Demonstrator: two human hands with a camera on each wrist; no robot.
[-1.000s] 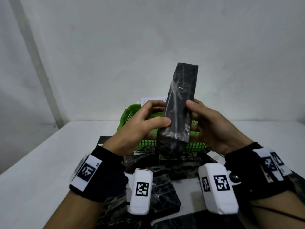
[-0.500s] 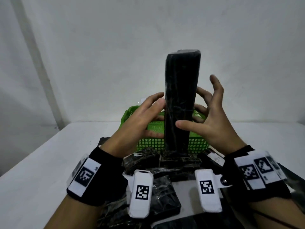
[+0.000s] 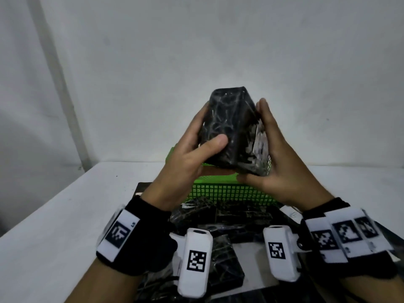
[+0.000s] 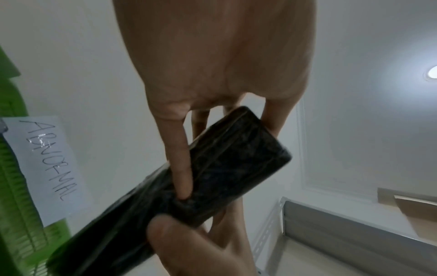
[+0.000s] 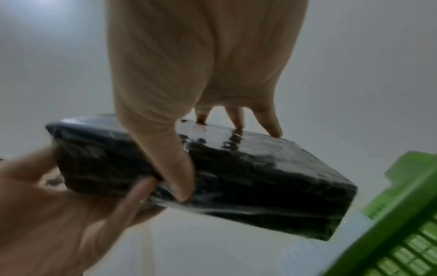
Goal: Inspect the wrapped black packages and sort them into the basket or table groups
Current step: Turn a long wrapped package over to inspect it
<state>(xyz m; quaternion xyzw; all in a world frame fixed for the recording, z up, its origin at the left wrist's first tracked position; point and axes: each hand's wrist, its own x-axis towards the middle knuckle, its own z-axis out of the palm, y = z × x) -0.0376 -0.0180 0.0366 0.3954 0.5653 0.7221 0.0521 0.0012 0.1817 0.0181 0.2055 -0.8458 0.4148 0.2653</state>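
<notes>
I hold one wrapped black package (image 3: pixel 229 127) up in front of me, above the green basket (image 3: pixel 229 191). My left hand (image 3: pixel 194 147) grips its left side, thumb across the shiny front face. My right hand (image 3: pixel 277 156) grips the right side, thumb under the lower corner. The left wrist view shows my left thumb (image 4: pixel 179 168) pressed on the package (image 4: pixel 231 164). In the right wrist view my right hand's fingers curl over the package (image 5: pixel 248 177). Part of the basket is hidden behind the package and hands.
More wrapped black packages (image 3: pixel 223 217) lie piled on the white table (image 3: pixel 65 215) in front of the basket. A paper label reading ABNORMAL (image 4: pixel 47 168) is fixed to the basket (image 4: pixel 14 186). A white wall stands close behind.
The package stood tall and upright between my hands; now it is tipped and turned, showing a broad face. My right hand, spread open half a second ago, has closed round it.
</notes>
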